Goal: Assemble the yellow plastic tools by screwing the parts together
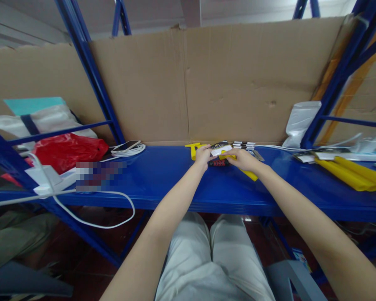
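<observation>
My left hand [203,155] is closed on the left end of a small black-and-white printed packet [221,147] above the blue shelf. My right hand [243,160] is closed at the packet's lower right, around a yellow tool [250,174] whose end sticks out below the palm; its exact kind is partly hidden. Under the hands lies a red-and-black item [218,163], mostly covered. Another yellow tool with a T-shaped end [193,151] lies just behind my left hand. Beyond my right hand is a stack of several black-and-white packets [242,145].
A cardboard panel [238,83] stands behind the blue shelf [163,175]. At left are a red plastic bag [69,150], a phone [127,145] and a white cable [125,194] hanging over the edge. Yellow rolled pieces [351,173] lie at right, near a white pouch [301,123].
</observation>
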### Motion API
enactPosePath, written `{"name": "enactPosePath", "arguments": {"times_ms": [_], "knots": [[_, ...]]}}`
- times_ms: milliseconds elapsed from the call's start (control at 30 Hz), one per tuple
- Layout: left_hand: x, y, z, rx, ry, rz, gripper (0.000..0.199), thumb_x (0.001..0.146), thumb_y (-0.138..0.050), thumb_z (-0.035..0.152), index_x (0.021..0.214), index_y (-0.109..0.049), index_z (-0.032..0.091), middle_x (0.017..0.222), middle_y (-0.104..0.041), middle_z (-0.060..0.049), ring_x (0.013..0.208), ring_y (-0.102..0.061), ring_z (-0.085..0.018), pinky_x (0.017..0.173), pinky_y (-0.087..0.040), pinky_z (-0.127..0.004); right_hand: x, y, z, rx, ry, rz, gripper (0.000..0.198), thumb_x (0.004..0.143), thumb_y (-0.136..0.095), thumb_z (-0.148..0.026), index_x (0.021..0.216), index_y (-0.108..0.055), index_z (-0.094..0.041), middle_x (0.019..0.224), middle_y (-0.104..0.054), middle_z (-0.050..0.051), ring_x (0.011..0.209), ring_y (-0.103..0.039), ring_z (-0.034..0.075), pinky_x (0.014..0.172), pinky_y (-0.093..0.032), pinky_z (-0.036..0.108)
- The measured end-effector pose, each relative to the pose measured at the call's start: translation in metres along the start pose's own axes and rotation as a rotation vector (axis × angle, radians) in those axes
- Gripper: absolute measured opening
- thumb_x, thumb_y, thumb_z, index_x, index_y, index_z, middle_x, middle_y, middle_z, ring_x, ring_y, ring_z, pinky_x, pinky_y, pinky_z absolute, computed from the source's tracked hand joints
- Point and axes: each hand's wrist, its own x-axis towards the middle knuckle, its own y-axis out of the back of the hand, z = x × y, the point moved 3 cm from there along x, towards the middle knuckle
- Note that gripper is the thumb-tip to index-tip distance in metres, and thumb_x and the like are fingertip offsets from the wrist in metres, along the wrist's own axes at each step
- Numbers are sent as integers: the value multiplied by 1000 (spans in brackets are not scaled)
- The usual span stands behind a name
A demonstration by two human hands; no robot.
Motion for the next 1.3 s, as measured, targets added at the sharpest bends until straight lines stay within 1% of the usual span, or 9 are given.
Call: {"name": "enactPosePath", "arguments": {"times_ms": [267, 467, 567, 667, 767, 867, 1067, 1133, 1300], "knots": [[4, 5, 0, 57, 12, -28, 40, 76, -58, 6, 115, -60, 16, 106, -69, -13, 92, -68, -22, 70, -58, -30, -1, 5, 17, 1, -80, 51, 33, 76, -56, -15, 102, -73, -26, 107, -70, 3, 98, -65, 24, 92, -48, 40], [6, 3, -1, 226, -44, -43, 29, 81, -51, 9, 108, -61, 14, 111, -67, -13, 95, -66, -22, 68, -55, -29, -3, 10, 37, 26, -161, 54, 33, 76, -57, -16, 103, -73, -24, 106, -70, 6, 97, -65, 26, 91, -48, 41], [10, 2, -4, 371, -176, -40, 28, 80, -50, 9, 103, -64, 14, 111, -66, -13, 97, -65, -23, 79, -53, -35, -5, 15, 45, 19, -205, 73, 33, 73, -59, -17, 102, -73, -25, 99, -72, 5, 87, -67, 25, 85, -50, 39], [9, 1, -3, 549, -439, -54, 27, 72, -54, 3, 91, -68, 17, 109, -66, -9, 108, -59, -23, 98, -43, -36, -8, 22, 46, 11, -201, 98, 31, 74, -57, -17, 98, -75, -24, 93, -73, 5, 81, -67, 23, 82, -50, 37], [2, -6, -4, 733, -638, -221, 29, 71, -53, 2, 88, -69, 19, 111, -65, -8, 109, -57, -23, 102, -38, -36, -10, 28, 47, -12, -202, 121, 31, 74, -55, -17, 98, -75, -23, 95, -73, 6, 83, -66, 23, 82, -49, 36], [-4, -8, -4, 799, -718, -286, 29, 71, -52, 2, 83, -70, 20, 104, -66, -8, 110, -56, -24, 103, -37, -35, -9, 36, 55, -70, -229, 146, 33, 73, -56, -18, 100, -74, -23, 95, -73, 6, 82, -67, 24, 80, -49, 35], [-6, -9, -4, 922, -766, -256, 27, 76, -50, 4, 85, -70, 19, 102, -67, -6, 106, -57, -21, 102, -40, -34, -17, 72, 68, -284, -288, 104, 36, 77, -55, -25, 110, -71, -25, 95, -73, 4, 82, -66, 22, 76, -49, 32], [-6, -11, -5, 1036, -803, -251, 27, 78, -49, 5, 89, -70, 18, 104, -67, -6, 105, -58, -20, 100, -42, -33, -25, 89, 71, -369, -378, 13, 37, 81, -53, -25, 114, -69, -24, 100, -72, 4, 84, -66, 21, 76, -47, 29], [-7, -12, -4, 1152, -860, -258, 26, 80, -48, 6, 92, -69, 16, 104, -67, -7, 103, -59, -18, 98, -44, -32, -57, 136, 99, -532, -627, -164, 39, 88, -48, -23, 123, -62, -13, 118, -65, 14, 97, -61, 22, 80, -42, 28]]}}
